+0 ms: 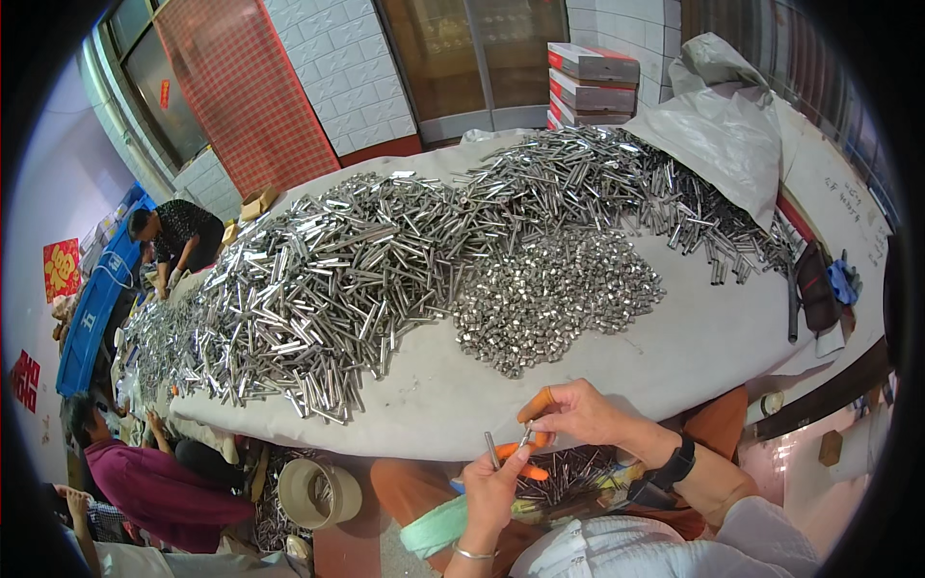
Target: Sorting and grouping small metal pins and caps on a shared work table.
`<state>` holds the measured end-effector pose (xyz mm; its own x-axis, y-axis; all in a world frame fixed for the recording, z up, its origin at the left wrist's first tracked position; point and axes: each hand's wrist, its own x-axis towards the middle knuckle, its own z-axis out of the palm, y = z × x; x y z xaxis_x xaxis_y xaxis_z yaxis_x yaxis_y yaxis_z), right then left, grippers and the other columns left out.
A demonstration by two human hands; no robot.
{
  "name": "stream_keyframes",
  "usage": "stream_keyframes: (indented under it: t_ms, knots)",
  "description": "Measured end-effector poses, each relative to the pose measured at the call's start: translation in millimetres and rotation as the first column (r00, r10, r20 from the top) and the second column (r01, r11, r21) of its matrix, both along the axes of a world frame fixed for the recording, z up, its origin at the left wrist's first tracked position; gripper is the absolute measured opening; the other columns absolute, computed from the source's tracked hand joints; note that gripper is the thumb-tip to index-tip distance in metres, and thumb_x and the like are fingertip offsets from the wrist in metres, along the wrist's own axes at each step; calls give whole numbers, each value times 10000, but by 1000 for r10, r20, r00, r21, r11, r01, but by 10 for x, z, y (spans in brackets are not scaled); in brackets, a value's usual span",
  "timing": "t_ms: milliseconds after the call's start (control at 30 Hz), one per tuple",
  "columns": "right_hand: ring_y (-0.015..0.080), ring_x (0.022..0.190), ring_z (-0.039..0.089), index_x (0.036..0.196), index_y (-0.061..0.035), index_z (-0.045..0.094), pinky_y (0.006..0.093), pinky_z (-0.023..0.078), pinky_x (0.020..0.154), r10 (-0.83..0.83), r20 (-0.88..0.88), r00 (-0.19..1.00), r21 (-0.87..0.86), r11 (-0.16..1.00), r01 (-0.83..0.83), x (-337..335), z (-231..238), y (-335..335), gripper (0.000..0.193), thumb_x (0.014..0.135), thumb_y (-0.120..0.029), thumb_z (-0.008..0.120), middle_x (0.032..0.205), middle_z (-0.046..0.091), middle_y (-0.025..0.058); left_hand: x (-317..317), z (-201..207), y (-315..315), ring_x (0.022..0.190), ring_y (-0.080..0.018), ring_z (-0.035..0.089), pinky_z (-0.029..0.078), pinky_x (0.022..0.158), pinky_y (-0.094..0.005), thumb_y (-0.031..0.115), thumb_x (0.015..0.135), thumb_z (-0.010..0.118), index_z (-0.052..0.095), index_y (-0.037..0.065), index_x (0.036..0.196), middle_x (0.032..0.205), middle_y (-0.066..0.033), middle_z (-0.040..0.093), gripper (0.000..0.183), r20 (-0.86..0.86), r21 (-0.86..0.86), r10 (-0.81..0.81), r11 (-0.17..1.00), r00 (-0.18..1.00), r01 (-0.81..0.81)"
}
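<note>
At the table's near edge, my left hand (489, 495) is closed round a slim metal tube (491, 449) that sticks up from its fingers. Between my two hands stands a second thin metal tube (525, 435), its lower end at my left fingertips. My right hand (585, 418) pinches at the upper end of that tube; whether a small fitting is there is too small to tell. Orange finger covers show on both hands. Beyond them lies a heap of short silvery metal fittings (554, 299), with a big pile of metal tubes (328, 260) behind and to the left.
The pale cloth-covered table (434, 405) spans the view. A white plastic sheet (723, 125) partly covers the tubes at right. Below stands a beige bucket (342, 496); more tubes (573, 477) lie by my lap. Two people (154, 491) work at left. Stacked boxes (593, 87) stand behind.
</note>
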<state>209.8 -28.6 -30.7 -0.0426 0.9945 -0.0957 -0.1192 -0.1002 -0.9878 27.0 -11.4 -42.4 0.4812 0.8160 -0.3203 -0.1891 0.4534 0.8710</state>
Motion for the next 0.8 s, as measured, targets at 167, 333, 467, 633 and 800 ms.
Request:
stream_keyframes:
  t_ms: [167,333,467,633,800]
  knots:
    - [114,630,612,976,33,622,242,501,571,46,105,993,-124,992,-33,49,33,-45,149,853,-52,622,784,644,72,-60,-42,13,537,-17,474,353,483,-172,104,866,650,661,-38,1029,736,-43,669,216,-108,84,-62,994,992,71]
    - [104,571,583,912,27,607,239,478,503,37,290,956,-158,987,10,38,178,-93,132,856,-90,634,742,613,53,-54,-155,1,669,-86,599,463,632,-205,102,865,653,660,-44,1016,822,-59,678,210,-151,196,-80,975,985,109]
    - [98,548,562,906,18,598,226,457,480,9,157,988,-216,976,26,17,185,-139,148,864,-119,634,732,597,52,-33,-112,-26,679,-89,605,465,629,-204,94,867,649,658,-52,1011,832,-56,679,205,-191,237,-68,965,979,113]
    - [100,523,551,902,21,596,219,448,461,6,169,986,-230,973,34,-1,166,-184,158,878,-132,624,703,589,45,-62,-150,-37,625,-42,554,435,571,-191,134,893,623,663,-28,952,714,-28,659,177,-70,122,-133,982,989,141]
    - [88,439,525,842,18,593,232,398,395,-21,140,990,-225,973,53,15,121,-230,223,877,-198,635,641,583,41,-76,-192,-22,641,-48,556,432,589,-197,102,881,634,668,-35,999,750,-29,674,185,-207,269,-159,939,965,213]
